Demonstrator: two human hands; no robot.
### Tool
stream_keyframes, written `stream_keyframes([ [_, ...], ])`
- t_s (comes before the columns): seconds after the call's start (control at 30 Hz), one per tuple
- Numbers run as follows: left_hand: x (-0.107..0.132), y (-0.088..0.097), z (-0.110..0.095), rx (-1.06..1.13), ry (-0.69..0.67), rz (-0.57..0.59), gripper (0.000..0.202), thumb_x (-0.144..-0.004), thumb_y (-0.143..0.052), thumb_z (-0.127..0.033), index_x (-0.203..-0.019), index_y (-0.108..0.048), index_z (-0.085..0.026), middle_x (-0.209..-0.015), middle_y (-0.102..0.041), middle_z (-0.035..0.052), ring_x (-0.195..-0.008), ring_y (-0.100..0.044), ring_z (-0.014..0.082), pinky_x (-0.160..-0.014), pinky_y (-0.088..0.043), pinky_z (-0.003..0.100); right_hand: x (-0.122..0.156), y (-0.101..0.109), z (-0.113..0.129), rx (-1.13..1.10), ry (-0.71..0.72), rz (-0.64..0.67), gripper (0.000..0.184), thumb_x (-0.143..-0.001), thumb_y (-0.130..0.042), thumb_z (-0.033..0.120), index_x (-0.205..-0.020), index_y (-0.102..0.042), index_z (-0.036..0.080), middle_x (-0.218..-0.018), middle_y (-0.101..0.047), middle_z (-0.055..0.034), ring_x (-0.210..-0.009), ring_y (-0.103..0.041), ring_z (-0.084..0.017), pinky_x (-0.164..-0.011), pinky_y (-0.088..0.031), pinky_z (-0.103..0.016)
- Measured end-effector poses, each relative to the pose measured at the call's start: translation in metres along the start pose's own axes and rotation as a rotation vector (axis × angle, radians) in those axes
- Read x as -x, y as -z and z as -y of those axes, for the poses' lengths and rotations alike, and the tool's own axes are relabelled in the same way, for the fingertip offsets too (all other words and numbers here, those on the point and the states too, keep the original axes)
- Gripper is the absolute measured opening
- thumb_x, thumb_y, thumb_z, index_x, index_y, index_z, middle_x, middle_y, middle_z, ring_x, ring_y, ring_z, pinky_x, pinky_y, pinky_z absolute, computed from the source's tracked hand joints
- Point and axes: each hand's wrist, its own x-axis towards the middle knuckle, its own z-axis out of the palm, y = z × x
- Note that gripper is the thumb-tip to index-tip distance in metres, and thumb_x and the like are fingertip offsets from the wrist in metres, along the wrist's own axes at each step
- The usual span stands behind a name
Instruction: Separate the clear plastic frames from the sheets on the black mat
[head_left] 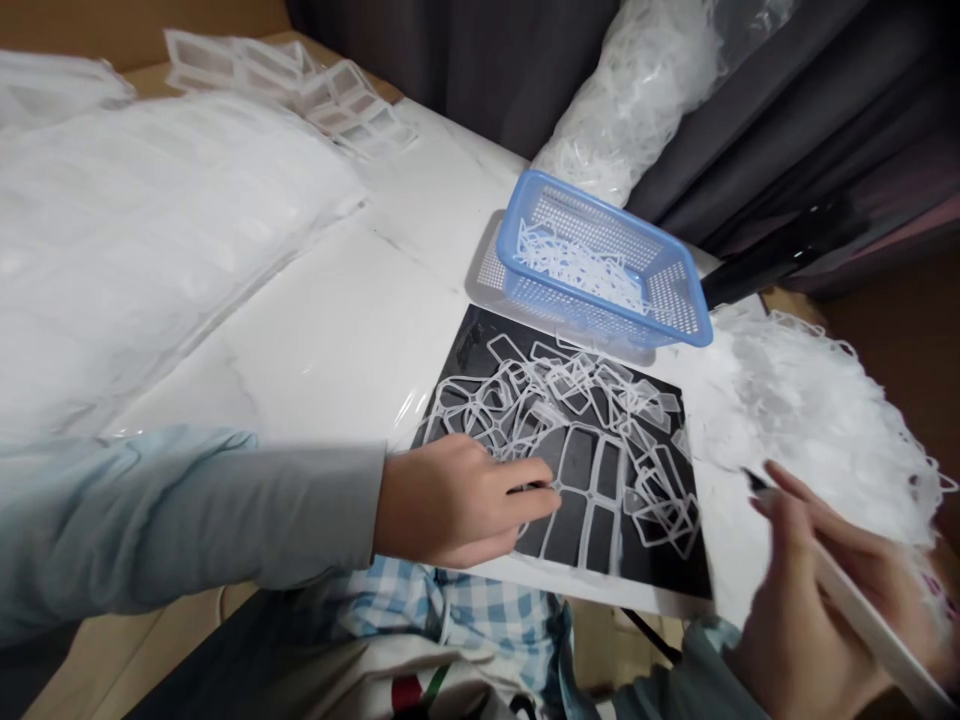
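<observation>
My left hand rests on a black mat, fingers pressed together on a clear plastic sheet of joined rectangular frames. A tangle of loose clear frames lies across the upper part of the mat. My right hand, at the lower right just off the mat, is closed around a white pen-like tool whose dark tip points up and left toward the mat's right edge.
A blue mesh basket with plastic scraps stands behind the mat. Heaps of white plastic offcuts lie at the right, a bagful behind. Stacked clear sheets cover the left of the white table.
</observation>
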Motion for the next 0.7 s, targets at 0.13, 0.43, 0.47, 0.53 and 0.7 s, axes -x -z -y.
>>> stream_keyframes([
  [0.13,-0.001,0.001,0.001,0.012,-0.011,-0.064,0.026,-0.096,-0.046,-0.02,-0.114,-0.064,-0.016,-0.083,-0.069,-0.0001,-0.053,-0.055,0.0119,-0.045,-0.04,0.029,0.019,0.002,0.001,0.031,0.008,0.158,0.016,-0.088,-0.07,0.033,-0.081,-0.067,0.018,-0.097,-0.07,-0.0068,-0.097,-0.067,-0.024,-0.087,-0.052,-0.037],
  [0.43,-0.001,0.002,-0.001,0.079,-0.033,-0.065,0.039,-0.081,-0.048,-0.016,-0.114,-0.068,-0.014,-0.068,-0.063,-0.0011,-0.049,-0.052,0.0151,-0.041,-0.04,0.033,0.043,-0.01,-0.002,-0.129,0.158,0.752,0.003,-0.092,-0.064,0.019,-0.09,-0.066,0.022,-0.099,-0.072,-0.0058,-0.096,-0.068,-0.021,-0.084,-0.054,-0.034],
  [0.47,-0.002,0.002,-0.001,0.072,-0.038,-0.065,0.038,-0.081,-0.048,-0.016,-0.112,-0.069,-0.014,-0.068,-0.063,-0.0011,-0.049,-0.052,0.0152,-0.041,-0.04,0.033,0.044,-0.012,-0.001,-0.14,0.16,0.768,0.005,-0.092,-0.063,0.018,-0.09,-0.066,0.022,-0.098,-0.072,-0.0057,-0.095,-0.068,-0.021,-0.085,-0.054,-0.034],
  [0.53,-0.002,0.002,-0.001,0.062,-0.042,-0.055,0.036,-0.082,-0.049,-0.017,-0.112,-0.069,-0.015,-0.068,-0.063,-0.0009,-0.05,-0.053,0.0159,-0.042,-0.042,0.034,0.045,-0.014,0.001,-0.154,0.157,0.794,0.007,-0.093,-0.062,0.017,-0.089,-0.065,0.022,-0.098,-0.072,-0.0061,-0.096,-0.068,-0.022,-0.086,-0.054,-0.036],
  [0.7,-0.001,0.001,0.0,0.059,-0.051,-0.051,0.034,-0.082,-0.051,-0.017,-0.111,-0.07,-0.014,-0.068,-0.063,-0.0008,-0.049,-0.053,0.0164,-0.041,-0.042,0.035,0.045,-0.014,0.0,-0.161,0.163,0.826,0.007,-0.092,-0.062,0.015,-0.091,-0.065,0.022,-0.101,-0.072,-0.0058,-0.1,-0.067,-0.022,-0.088,-0.053,-0.036],
])
